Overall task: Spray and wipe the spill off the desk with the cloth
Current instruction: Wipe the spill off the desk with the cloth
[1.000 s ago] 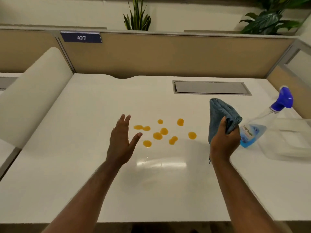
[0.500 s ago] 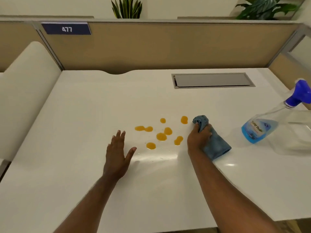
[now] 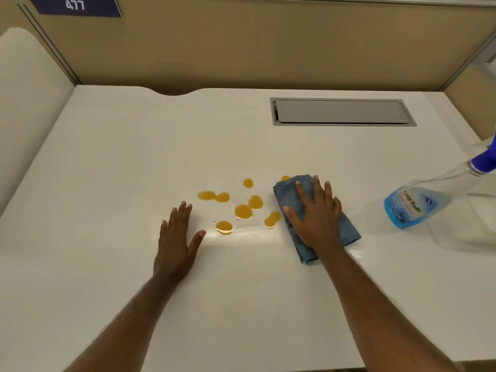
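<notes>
Several orange drops of spill lie on the white desk near its middle. A folded blue cloth lies flat on the desk just right of the drops, its far left corner covering part of one drop. My right hand presses flat on the cloth with fingers spread. My left hand rests flat on the desk left of the spill, fingers apart, holding nothing. A clear spray bottle with blue liquid and a blue nozzle lies tilted at the right edge.
A grey cable hatch is set into the desk at the back right. Tan partition walls close off the back and right. A clear plastic container sits under the bottle at the far right. A cream rounded panel stands at the left.
My right hand brought the cloth down from the air onto the desk beside the spill and flattened over it. My left hand lowered onto the desk. The view tilted downward.
</notes>
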`<state>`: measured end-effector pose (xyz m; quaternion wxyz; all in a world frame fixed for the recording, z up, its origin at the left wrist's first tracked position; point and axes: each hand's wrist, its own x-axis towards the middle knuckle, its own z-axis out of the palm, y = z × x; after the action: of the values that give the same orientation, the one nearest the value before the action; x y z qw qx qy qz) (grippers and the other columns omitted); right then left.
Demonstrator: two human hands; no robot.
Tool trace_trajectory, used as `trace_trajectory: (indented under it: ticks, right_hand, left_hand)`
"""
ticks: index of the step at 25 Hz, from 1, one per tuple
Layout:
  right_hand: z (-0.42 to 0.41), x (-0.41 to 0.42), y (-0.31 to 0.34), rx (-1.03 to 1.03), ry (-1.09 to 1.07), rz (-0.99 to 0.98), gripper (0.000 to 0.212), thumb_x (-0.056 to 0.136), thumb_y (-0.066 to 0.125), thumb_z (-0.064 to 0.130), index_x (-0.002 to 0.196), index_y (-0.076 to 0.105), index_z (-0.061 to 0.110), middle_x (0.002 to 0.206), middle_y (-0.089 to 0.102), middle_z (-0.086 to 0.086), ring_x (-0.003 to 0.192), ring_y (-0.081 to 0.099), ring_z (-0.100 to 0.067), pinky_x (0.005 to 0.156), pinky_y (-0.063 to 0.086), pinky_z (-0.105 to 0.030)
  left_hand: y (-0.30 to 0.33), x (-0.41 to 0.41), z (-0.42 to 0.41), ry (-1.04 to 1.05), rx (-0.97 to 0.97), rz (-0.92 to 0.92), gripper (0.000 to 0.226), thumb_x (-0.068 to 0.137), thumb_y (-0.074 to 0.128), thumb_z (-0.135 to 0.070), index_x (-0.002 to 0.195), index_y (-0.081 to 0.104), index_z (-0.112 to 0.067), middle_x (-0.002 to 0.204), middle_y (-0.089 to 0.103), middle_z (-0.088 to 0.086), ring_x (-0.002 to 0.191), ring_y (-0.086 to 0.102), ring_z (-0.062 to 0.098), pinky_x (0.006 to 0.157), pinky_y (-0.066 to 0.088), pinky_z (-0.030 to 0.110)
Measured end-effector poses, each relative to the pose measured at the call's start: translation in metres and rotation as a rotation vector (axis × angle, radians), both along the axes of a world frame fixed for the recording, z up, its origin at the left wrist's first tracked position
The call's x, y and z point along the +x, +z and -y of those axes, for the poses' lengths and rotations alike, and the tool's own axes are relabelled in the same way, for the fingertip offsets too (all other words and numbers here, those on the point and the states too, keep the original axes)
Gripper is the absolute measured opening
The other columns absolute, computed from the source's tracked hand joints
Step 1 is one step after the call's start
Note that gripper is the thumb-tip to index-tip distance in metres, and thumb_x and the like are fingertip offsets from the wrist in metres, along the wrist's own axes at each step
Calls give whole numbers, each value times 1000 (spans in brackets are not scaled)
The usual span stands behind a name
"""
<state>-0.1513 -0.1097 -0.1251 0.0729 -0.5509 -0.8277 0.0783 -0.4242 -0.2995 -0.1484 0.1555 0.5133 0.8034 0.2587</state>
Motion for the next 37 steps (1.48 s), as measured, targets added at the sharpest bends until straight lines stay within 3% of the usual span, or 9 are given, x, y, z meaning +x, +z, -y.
trace_trajectory:
  ticks: [3, 7, 12, 15, 23, 30, 37]
  right_hand:
    - [-12, 16, -17, -66, 106, 123, 85, 79, 19, 84, 149, -9, 44, 163, -6, -2, 149, -2, -34, 116, 7, -61]
    - [-11, 11, -25, -53, 57, 72, 83, 80, 19, 83, 149, -6, 45, 164, -2, -2, 149, 1, -34, 115, 5, -62]
    - [-18, 4, -25, -20, -232, 48, 76, 90, 26, 69, 153, 3, 34, 162, 10, -9, 147, 11, -39, 112, 14, -65]
    - [-31, -2, -24, -42, -301, 36, 74, 91, 25, 66, 153, 3, 33, 162, 11, -10, 145, 15, -41, 110, 21, -64]
    - [-51, -47, -18, -129, -215, 17, 60, 97, 26, 56, 151, 7, 40, 163, 7, -3, 146, 10, -40, 109, 16, -66]
    - [-5, -137, -12, -121, 172, 35, 61, 95, 31, 57, 150, 12, 41, 162, 11, -3, 145, 11, -40, 109, 15, -63]
    - [-24, -87, -14, -84, -25, 53, 57, 95, 35, 51, 149, 20, 40, 162, 14, -1, 147, 13, -34, 110, 20, -59]
  left_hand:
    - [2, 2, 1, -3, -4, -19, 68, 94, 22, -58, 154, 9, -29, 162, 8, -12, 148, -4, 1, 119, -7, 25]
    - [4, 3, 1, -6, -7, -36, 69, 94, 20, -59, 154, 11, -27, 162, 11, -9, 148, -3, 1, 120, -4, 27]
    - [6, 5, 0, -7, -12, -49, 72, 92, 13, -67, 153, 4, -30, 162, 10, -10, 148, -3, 0, 119, -6, 24]
    - [7, 5, 0, -1, -17, -53, 73, 92, 11, -69, 153, 4, -30, 162, 11, -10, 148, -2, 2, 119, -7, 23]
    - [7, 5, 1, -2, -13, -60, 73, 93, 12, -67, 154, 2, -29, 162, 11, -8, 149, -1, 3, 119, -6, 24]
    - [6, 6, 0, 14, -7, -65, 77, 91, 10, -70, 154, 7, -25, 161, 12, -8, 148, 0, 2, 120, -6, 24]
    - [6, 6, 0, -5, -7, -77, 77, 92, 12, -68, 155, 7, -23, 161, 12, -9, 149, 1, 4, 120, -4, 26]
